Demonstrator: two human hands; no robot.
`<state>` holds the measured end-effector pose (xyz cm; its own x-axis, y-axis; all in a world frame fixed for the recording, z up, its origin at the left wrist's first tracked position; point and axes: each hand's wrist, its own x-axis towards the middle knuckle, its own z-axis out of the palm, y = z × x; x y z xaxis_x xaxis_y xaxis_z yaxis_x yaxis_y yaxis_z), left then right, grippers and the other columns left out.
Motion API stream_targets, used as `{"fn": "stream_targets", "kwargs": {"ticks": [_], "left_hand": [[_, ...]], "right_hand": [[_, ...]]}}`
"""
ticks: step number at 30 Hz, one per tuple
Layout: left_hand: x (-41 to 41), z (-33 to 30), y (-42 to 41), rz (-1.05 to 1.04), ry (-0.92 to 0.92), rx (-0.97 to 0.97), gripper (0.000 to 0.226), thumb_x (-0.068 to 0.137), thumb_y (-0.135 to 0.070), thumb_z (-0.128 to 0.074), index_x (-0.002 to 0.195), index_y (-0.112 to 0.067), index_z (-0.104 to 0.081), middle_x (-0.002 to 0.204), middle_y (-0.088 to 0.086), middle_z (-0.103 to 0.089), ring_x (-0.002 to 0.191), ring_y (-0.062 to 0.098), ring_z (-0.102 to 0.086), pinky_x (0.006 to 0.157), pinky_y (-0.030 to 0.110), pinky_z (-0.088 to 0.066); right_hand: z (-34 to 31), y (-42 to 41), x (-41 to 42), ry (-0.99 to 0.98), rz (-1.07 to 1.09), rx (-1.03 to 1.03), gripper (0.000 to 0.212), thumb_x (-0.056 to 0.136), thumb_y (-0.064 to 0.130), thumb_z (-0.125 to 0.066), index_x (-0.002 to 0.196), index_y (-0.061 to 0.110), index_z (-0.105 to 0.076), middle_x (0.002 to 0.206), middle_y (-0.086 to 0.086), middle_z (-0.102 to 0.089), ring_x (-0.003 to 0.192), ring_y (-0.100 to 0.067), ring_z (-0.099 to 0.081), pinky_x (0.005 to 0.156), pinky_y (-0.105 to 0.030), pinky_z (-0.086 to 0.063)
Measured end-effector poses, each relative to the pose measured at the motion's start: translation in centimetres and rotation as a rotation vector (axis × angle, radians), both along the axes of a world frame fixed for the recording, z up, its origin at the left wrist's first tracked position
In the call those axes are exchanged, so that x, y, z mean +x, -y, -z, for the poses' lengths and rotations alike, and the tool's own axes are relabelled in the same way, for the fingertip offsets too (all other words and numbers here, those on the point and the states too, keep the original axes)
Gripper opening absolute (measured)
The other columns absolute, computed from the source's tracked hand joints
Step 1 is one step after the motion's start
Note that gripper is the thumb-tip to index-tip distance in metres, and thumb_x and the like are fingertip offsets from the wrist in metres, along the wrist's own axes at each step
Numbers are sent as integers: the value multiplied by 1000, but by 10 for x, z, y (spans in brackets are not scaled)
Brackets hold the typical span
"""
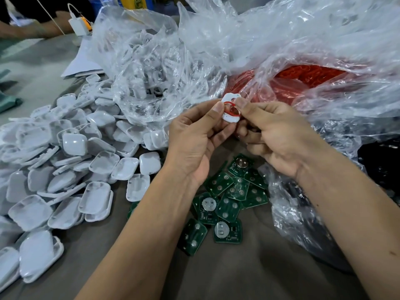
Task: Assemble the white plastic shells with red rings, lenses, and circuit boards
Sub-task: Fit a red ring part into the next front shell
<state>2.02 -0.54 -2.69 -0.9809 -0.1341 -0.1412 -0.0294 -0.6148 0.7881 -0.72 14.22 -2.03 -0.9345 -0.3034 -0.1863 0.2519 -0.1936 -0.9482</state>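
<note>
We pinch a white shell (231,108) in our left hand (194,139) above the tabletop (216,278), steadying it while our right hand (279,135) fingertips press the red ring (232,108) into its recess, circuit boards (227,198) waiting below.

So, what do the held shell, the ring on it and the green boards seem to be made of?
Shell: looks like white moulded plastic, smooth with a slight sheen, rounded corners. Ring: thin and red, probably rubber or soft plastic; the look leaves that open. Boards: green printed circuit board, matt, with silver metal pads and round metal discs.
</note>
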Motion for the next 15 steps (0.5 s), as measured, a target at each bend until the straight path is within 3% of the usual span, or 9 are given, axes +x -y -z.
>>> {"fn": "stream_targets", "kwargs": {"ticks": [5, 15], "left_hand": [[1, 2, 0, 27, 12, -54, 10, 95, 2, -64, 102, 3, -72, 87, 16, -77, 72, 19, -74, 65, 25, -62], [0, 2, -2, -35, 14, -85, 8, 90, 0, -71, 98, 1, -74, 87, 17, -77, 71, 20, -74, 66, 25, -62]], "right_hand": [[4, 2, -3, -38, 86, 8, 21, 101, 23, -66, 92, 6, -75, 57, -1, -54, 41, -6, -32, 33, -15, -25], [5, 3, -1, -91, 166, 4, 26, 97, 29, -72, 84, 6, -69, 58, -4, -59, 38, -5, -33, 32, -16, -26]]}}
